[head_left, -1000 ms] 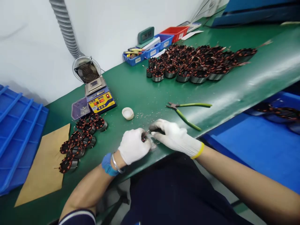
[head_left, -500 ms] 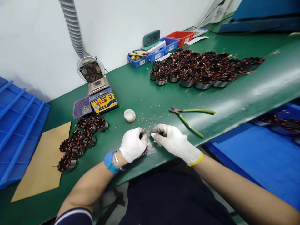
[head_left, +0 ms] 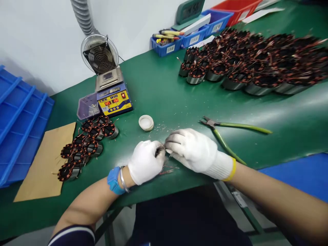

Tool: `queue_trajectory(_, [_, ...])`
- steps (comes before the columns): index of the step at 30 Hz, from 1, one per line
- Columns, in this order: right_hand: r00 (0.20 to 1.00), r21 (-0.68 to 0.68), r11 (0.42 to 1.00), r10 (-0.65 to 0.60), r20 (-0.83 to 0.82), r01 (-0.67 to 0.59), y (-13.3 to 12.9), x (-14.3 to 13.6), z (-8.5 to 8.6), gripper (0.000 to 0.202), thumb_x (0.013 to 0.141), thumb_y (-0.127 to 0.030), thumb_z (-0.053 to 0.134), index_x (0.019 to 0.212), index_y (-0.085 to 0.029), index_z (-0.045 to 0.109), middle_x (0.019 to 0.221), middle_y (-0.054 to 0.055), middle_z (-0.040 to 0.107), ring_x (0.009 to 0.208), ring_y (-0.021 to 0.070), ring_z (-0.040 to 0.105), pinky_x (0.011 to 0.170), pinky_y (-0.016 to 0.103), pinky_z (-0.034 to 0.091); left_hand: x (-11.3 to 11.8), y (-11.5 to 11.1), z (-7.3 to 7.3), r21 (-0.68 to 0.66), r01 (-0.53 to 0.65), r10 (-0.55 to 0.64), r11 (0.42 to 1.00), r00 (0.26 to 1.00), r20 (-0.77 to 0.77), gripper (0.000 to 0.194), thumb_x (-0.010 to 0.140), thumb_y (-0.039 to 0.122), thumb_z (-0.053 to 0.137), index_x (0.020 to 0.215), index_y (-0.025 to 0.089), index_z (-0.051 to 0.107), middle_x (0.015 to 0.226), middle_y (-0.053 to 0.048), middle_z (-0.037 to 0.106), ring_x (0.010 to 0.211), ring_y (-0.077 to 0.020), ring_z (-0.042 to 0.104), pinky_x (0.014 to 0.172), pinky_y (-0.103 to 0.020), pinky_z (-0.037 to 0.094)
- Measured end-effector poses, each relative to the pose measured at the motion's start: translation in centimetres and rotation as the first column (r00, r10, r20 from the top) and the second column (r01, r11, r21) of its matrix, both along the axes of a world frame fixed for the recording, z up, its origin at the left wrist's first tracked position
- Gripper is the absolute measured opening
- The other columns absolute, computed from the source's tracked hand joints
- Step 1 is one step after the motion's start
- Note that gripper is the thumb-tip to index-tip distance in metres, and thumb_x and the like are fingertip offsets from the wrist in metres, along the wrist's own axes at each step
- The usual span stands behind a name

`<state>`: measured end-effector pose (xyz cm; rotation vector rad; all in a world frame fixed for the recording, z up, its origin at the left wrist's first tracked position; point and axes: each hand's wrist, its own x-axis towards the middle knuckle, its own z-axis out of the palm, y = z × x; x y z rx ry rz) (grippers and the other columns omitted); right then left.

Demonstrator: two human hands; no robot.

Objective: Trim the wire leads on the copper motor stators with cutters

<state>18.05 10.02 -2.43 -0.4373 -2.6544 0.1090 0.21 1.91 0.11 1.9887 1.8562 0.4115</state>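
Note:
My left hand, in a white glove, is closed around a wound motor stator, mostly hidden; a dark bit of it shows between thumb and fingers. Thin copper wires stick out below the fingers over the bench. Pressed up close from the other side, my right hand, gloved too, pinches at the stator's wire ends; its fingertips cover what lies between them. Just beyond the hands stands a small round white dish, with tiny clippings scattered beside it. Green-handled cutting pliers lie open to the right of my right hand.
Finished-looking stators cluster at left by a brown cardboard sheet. Behind them is a solder pot with a fan. Many stators fill the back right, before blue bins. A blue crate leans at left.
The view has shifted closer and turned, so the stators and pliers at right appear larger and further right. My right fingers have closed in against the left hand, and more wire shows below.

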Motion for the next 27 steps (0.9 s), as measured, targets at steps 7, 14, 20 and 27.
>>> queue_trajectory(7, [0.972, -0.79, 0.569, -0.093, 0.216, 0.23, -0.1, 0.2, 0.3, 0.026, 0.096, -0.035, 0.047, 0.081, -0.021, 0.063, 0.069, 0.001, 0.068, 0.06, 0.0164, 0.063, 0.055, 0.027, 0.046, -0.1, -0.1, 0.1, -0.012, 0.071, -0.072, 0.997, 0.994, -0.084, 0.015, 0.088, 0.02, 0.056, 0.076, 0.021, 0.065, 0.073, -0.004, 0.069, 0.072, -0.0202, 0.062, 0.069, -0.032, 0.043])
queue_trajectory(14, [0.98, 0.04, 0.982, 0.18, 0.087, -0.184, 1.5, 1.7, 0.4, 0.031, 0.094, -0.017, 0.048, 0.118, -0.016, 0.068, 0.114, 0.014, 0.073, 0.1, 0.0283, 0.068, 0.089, 0.044, 0.051, -0.2, 0.0, -0.3, 0.011, 0.068, -0.067, 0.998, 0.997, -0.049, 0.016, 0.087, 0.019, 0.055, 0.074, 0.021, 0.063, 0.07, -0.002, 0.067, 0.068, -0.0186, 0.061, 0.066, -0.031, 0.041])
queue_trajectory(20, [0.974, -0.598, 0.783, -0.046, 0.22, 0.172, -0.1, -0.5, 1.1, 0.029, 0.098, -0.031, 0.043, 0.084, -0.018, 0.065, 0.074, 0.006, 0.071, 0.064, 0.0181, 0.065, 0.06, 0.028, 0.047, -0.2, -0.1, -0.2, 0.057, 0.088, -0.083, 0.994, 0.993, -0.086, 0.017, 0.088, 0.02, 0.054, 0.074, 0.021, 0.063, 0.069, -0.003, 0.067, 0.068, -0.0197, 0.062, 0.066, -0.032, 0.042])
queue_trajectory(27, [0.984, -0.456, 0.886, -0.002, 0.176, 0.083, 1.0, 0.6, 0.8, 0.025, 0.091, -0.029, 0.054, 0.104, -0.015, 0.07, 0.106, 0.015, 0.075, 0.089, 0.0278, 0.069, 0.077, 0.04, 0.051, -0.2, 0.0, 0.0, 0.059, 0.064, -0.059, 0.996, 0.994, -0.09, 0.016, 0.087, 0.017, 0.054, 0.075, 0.02, 0.065, 0.071, -0.005, 0.069, 0.07, -0.0208, 0.064, 0.069, -0.033, 0.045])
